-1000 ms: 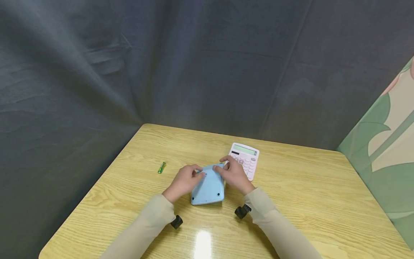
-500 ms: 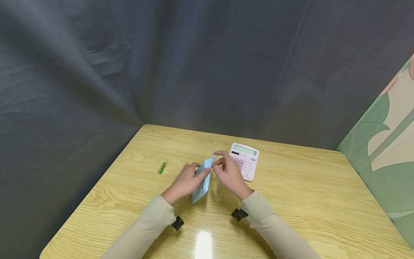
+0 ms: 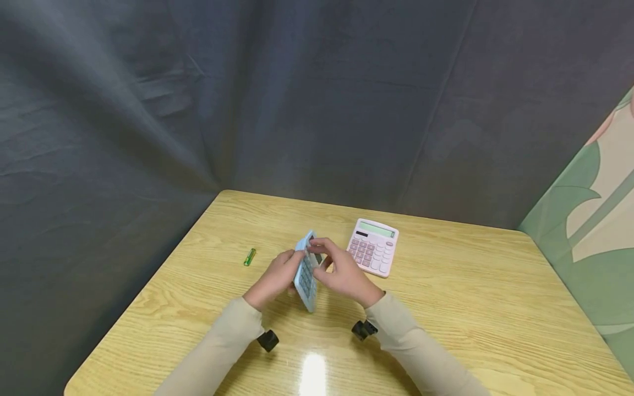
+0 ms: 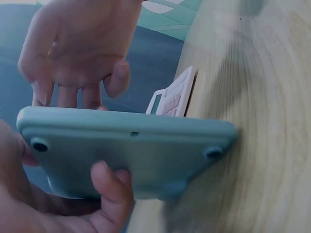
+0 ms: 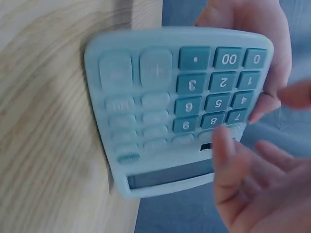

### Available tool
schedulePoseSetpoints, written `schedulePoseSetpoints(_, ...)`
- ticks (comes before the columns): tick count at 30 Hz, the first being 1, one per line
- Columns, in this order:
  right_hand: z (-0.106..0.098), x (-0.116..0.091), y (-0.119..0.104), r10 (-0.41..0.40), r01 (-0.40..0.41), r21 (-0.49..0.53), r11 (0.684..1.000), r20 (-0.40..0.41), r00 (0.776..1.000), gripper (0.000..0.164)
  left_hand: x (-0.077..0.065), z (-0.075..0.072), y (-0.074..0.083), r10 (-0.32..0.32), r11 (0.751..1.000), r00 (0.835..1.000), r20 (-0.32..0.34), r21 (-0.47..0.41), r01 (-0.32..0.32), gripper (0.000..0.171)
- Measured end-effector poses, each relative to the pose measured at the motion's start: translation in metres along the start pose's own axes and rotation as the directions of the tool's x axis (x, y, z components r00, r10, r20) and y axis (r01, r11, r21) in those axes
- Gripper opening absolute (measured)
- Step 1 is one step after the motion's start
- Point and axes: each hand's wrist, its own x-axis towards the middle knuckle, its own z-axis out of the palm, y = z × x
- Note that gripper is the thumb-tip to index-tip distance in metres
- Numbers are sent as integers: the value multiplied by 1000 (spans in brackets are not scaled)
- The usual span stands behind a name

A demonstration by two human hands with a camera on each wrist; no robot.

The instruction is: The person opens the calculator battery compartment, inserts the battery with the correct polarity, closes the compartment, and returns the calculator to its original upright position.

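Observation:
A light blue calculator [image 3: 306,280] is tilted up on its side, keys and display turned towards the right. Its long edge is at or just above the tabletop; contact cannot be told. My left hand [image 3: 277,275] grips it from the left, with fingertips on its back [image 4: 155,165] in the left wrist view. My right hand [image 3: 346,275] is at the key side, fingers loosely bent. In the right wrist view a fingertip lies over or just before the dark number keys [image 5: 214,97] by the small solar panel. The display [image 5: 170,174] looks blank there.
On the wooden table [image 3: 446,297], a pink calculator [image 3: 373,247] lies face up just right of my right hand. A green battery [image 3: 250,257] lies left of my left hand. A dark curtain [image 3: 317,110] hangs behind the table's far edge.
The blue calculator has turned from back up, through edge-on, to showing its keys. My right hand has let go of its top edge and moved to the key side.

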Motion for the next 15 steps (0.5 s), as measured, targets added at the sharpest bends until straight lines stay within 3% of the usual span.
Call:
schedulePoseSetpoints(6, 6, 1, 3, -17, 28, -69, 997, 163, 986, 63, 3, -3, -9, -9, 992, 999, -46, -127, 3, 55)
schedulePoseSetpoints(11, 12, 0, 6, -73, 94, -115, 989, 180, 981, 59, 8, -7, -19, -41, 989, 995, -94, -145, 27, 53)
schedulePoseSetpoints(15, 17, -3, 10, -85, 139, -274, 952, 201, 976, 45, 11, -11, -24, -69, 989, 986, -153, -137, 48, 49)
